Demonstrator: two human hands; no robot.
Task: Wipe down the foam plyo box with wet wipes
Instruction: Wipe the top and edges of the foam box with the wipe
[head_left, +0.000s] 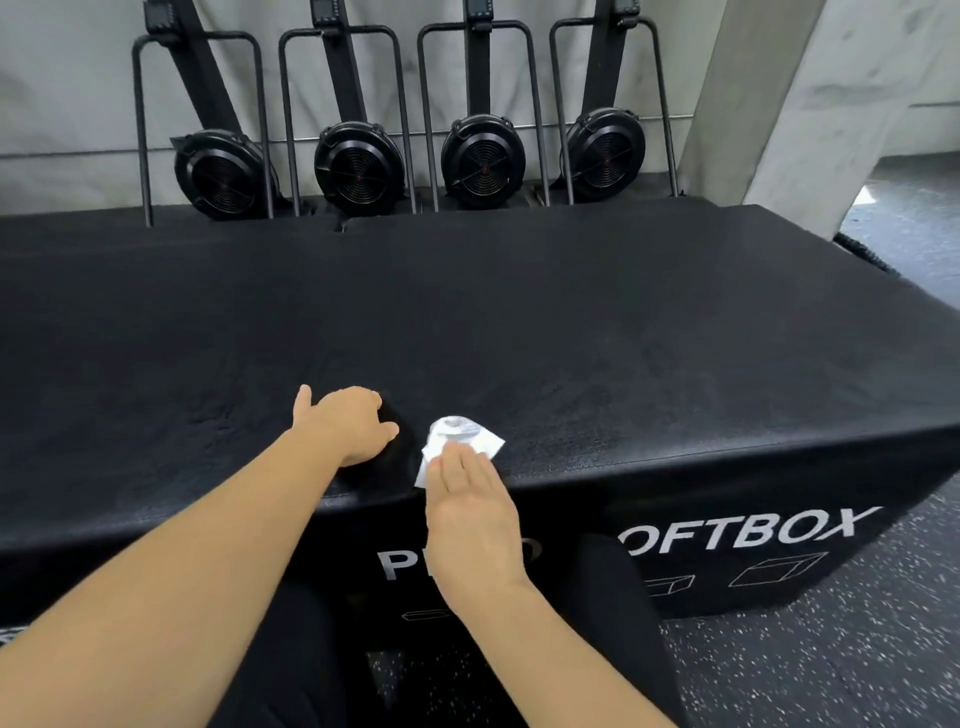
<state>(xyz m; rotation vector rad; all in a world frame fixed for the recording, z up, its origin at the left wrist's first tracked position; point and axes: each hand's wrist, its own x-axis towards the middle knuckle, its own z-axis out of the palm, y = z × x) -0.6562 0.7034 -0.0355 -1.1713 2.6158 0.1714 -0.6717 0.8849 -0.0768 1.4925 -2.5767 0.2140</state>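
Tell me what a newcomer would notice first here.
The white wet wipe stands out, pressed flat by the right hand near the front edge of the big black plyo box. Behind the box, four black rowing machines stand upright along the wall.

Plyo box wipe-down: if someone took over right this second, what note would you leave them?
Left hand rests on the plyo box top, fingers curled; anything under it is hidden.
Right hand presses the white wipe with straight fingers near the front edge.
Done: the wipe is out and on the box; how much is clean cannot be told.
Left: likely the rest of the top and the sides.
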